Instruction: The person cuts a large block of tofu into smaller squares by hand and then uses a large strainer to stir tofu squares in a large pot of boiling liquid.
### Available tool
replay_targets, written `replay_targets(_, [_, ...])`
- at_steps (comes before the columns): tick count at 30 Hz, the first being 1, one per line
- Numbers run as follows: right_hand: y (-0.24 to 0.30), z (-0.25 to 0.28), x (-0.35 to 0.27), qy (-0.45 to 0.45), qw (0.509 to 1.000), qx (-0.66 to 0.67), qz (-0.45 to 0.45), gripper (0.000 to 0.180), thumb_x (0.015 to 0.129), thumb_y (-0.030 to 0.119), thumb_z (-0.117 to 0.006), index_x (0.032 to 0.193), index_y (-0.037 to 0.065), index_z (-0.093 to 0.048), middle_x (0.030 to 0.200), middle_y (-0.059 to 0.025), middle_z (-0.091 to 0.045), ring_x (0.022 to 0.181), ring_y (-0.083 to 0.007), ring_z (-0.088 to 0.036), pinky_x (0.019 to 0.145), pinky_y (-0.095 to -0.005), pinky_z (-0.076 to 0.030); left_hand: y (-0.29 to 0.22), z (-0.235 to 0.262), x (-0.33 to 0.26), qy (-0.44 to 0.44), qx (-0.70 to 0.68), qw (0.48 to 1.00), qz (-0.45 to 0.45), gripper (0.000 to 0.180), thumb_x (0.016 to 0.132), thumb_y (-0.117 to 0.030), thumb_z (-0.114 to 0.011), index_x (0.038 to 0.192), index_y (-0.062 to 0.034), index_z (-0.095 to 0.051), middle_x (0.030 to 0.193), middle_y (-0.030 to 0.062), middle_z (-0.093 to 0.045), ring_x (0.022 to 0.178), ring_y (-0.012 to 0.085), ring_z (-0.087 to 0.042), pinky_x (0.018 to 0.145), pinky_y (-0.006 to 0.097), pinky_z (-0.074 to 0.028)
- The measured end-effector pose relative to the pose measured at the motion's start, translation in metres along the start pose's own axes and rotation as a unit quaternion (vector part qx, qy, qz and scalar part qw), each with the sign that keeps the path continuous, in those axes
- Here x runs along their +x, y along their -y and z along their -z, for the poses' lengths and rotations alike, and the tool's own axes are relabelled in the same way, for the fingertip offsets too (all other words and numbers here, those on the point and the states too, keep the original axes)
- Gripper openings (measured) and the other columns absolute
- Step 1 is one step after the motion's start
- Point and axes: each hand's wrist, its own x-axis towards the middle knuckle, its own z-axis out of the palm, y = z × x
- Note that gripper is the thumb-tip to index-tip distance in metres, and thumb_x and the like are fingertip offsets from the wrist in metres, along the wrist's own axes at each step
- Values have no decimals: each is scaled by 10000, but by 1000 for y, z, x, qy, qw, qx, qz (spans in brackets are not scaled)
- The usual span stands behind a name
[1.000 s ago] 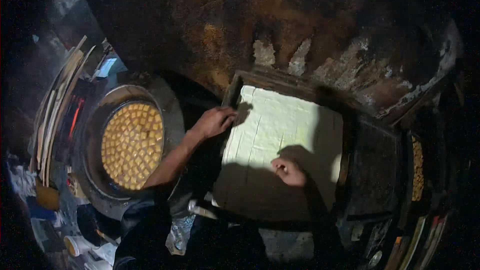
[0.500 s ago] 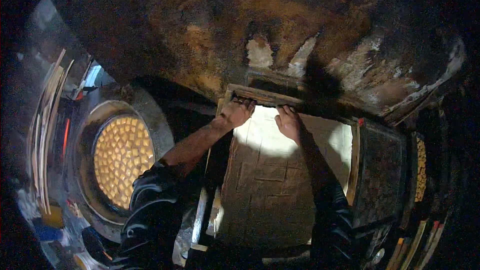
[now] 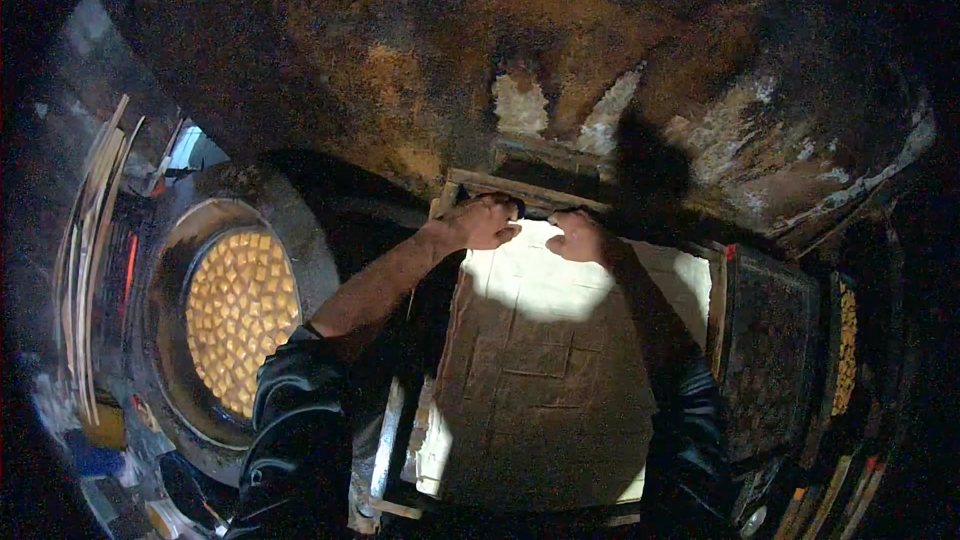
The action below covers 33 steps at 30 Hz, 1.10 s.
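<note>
Both hands are up at the far edge of the tray now. The left hand (image 3: 485,223) is curling its fingers over the wooden frame (image 3: 520,190) at the top, closed on the rim, and the right hand (image 3: 575,236) is sitting just beside it, fingers bent down onto the pale sheet of dough (image 3: 545,340); whether it is gripping the frame or only pressing on the sheet, I cannot tell from this angle.

The dough sheet is lying flat inside the frame, filling it nearly edge to edge, directly in front of the person and between the two forearms. Faint scored lines are showing across its shaded middle, so the marking into squares looks done, at least over the part in view. The lit strip by the hands is too bright to read for lines.

Off to the left, a round pan (image 3: 240,320) is sitting low, packed with small golden squares set close together; that batch looks cooked or well on its way. To the right, a dark tray (image 3: 775,360) is standing against the frame, and beyond it a narrow edge of more golden pieces (image 3: 848,350) is peeking out.

So, judging from the layout: one batch coloured, this sheet scored but pale and whole, with separating and cooking seemingly left to do.
</note>
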Motion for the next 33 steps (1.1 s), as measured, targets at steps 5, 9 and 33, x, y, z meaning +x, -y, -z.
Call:
replay_targets(5, [7,13,-2,17,997,57,58,598,793,378,-635,1206,-28,-488,1115,-246,-566,1047,-343,-551,881,-424,-438,10,10,-2,-22,-126,992,-24,443,819,-362,-578,1073,0,-545,890,213,-635,909,373,-610,811,466,-482])
replay_targets(9, [-22,-9,4,-13,993,62,101,540,804,379,-648,1148,-13,-509,1094,-220,-574,1041,-328,-551,863,-434,-435,14,8,6,-15,-123,989,-75,476,822,-417,-590,1085,-22,-546,855,191,-646,887,362,-620,778,464,-487])
replay_targets(33, [-17,-14,1,-146,968,132,157,451,742,365,-712,1017,36,-575,882,-175,-631,803,-341,-623,673,-397,-479,-4,18,6,-76,-87,992,-55,541,839,-568,-516,986,-56,-605,703,208,-611,673,372,-615,633,473,-484])
